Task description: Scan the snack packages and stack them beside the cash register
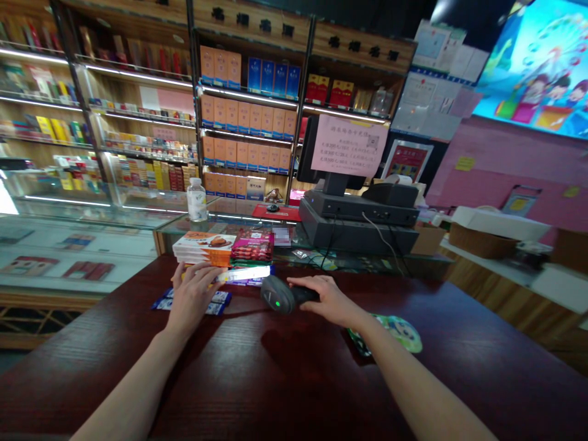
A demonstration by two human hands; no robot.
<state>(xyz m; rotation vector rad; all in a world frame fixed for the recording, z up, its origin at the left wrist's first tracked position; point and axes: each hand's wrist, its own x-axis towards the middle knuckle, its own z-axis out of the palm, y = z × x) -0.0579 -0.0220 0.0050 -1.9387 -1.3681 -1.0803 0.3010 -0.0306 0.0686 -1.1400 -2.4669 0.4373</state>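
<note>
My right hand (331, 300) is closed around the handle of a dark barcode scanner (278, 295), which has a green light glowing on top. Its head points left at a slim box (245, 274), whose end is lit bright white. My left hand (189, 293) grips that box at its left end, fingers bent over it; its print is washed out. Blue packets (219, 304) lie on the table beneath my left hand. Just behind stand a stack of white and orange boxes (204, 245) and a pile of red-pink packets (252, 245). A green packet (399, 332) lies partly behind my right forearm.
A clear bottle (197, 201) stands on the glass counter behind the dark wooden table (239, 386). To its right are a monitor with a pink notice (349, 147) and a black cash register base (358, 226) with hanging cables. Stocked shelves (248, 116) line the back wall.
</note>
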